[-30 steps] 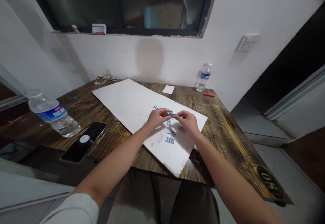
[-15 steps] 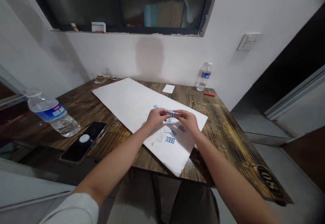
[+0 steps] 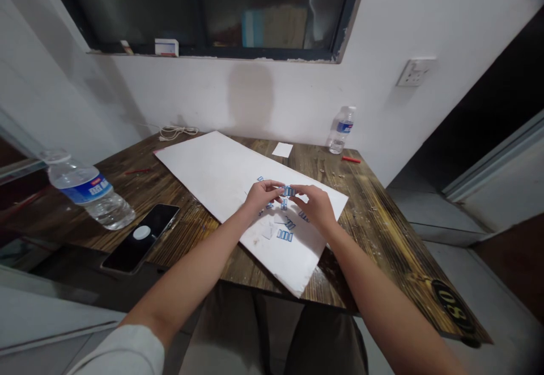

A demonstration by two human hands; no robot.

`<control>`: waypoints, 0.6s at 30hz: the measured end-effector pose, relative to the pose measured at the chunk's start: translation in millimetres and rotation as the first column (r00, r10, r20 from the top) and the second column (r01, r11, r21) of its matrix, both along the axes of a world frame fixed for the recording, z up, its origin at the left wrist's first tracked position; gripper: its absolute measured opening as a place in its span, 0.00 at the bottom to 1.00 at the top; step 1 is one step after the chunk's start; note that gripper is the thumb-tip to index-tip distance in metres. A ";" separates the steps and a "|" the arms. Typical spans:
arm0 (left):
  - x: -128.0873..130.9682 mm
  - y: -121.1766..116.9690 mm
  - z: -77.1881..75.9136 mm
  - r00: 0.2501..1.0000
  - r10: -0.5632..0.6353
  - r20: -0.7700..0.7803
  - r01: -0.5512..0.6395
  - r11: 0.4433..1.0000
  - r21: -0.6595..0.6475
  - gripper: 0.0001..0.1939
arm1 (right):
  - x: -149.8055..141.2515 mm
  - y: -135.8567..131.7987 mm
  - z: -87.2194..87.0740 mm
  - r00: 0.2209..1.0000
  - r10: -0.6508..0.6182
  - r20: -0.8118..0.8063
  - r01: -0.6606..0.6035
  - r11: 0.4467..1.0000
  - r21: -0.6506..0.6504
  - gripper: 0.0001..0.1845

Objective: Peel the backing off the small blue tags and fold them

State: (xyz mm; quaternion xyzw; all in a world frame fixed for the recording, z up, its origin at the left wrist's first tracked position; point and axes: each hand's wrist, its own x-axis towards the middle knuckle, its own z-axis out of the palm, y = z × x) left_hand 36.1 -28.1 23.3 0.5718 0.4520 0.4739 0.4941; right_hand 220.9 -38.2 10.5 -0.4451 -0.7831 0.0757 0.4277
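Observation:
Between my hands is a small paper cutout (image 3: 289,191) with blue-outlined panels, raised above the white board (image 3: 199,165). My left hand (image 3: 264,195) pinches its left end between thumb and fingers. At the other end my right hand (image 3: 312,200) grips it the same way. Below them on the board lie several similar blue-outlined cutouts, among them a three-panel one (image 3: 284,235) at the front. White paper scraps (image 3: 269,229) lie beside it. Fingers and shadow partly cover the pieces closest to my hands.
A water bottle (image 3: 87,189) and a phone (image 3: 142,238) with a white disc on it are at the left. Toward the back are a white cable (image 3: 176,132), a paper slip (image 3: 282,149), a second bottle (image 3: 341,131) and a red pen-like stick (image 3: 351,160).
The cutout between my hands has turned, so its blue panels now face me more fully. Both hands stay in nearly the same place over the board.

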 end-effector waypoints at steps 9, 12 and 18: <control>-0.4 -2.7 -0.6 0.989 -0.047 -0.142 0.061 0.994 0.096 0.16 | 2.9 3.1 -3.8 0.996 -0.050 0.071 0.048 0.998 0.043 0.14; -1.4 -2.3 -2.5 0.982 -0.035 -0.188 0.059 0.991 0.123 0.17 | 3.6 3.9 -3.9 0.996 -0.045 0.081 0.042 0.998 0.044 0.14; -1.1 0.1 -6.0 0.980 0.014 -0.201 0.016 0.989 0.147 0.13 | 2.9 4.0 -3.2 0.996 -0.011 0.094 0.008 0.999 0.032 0.14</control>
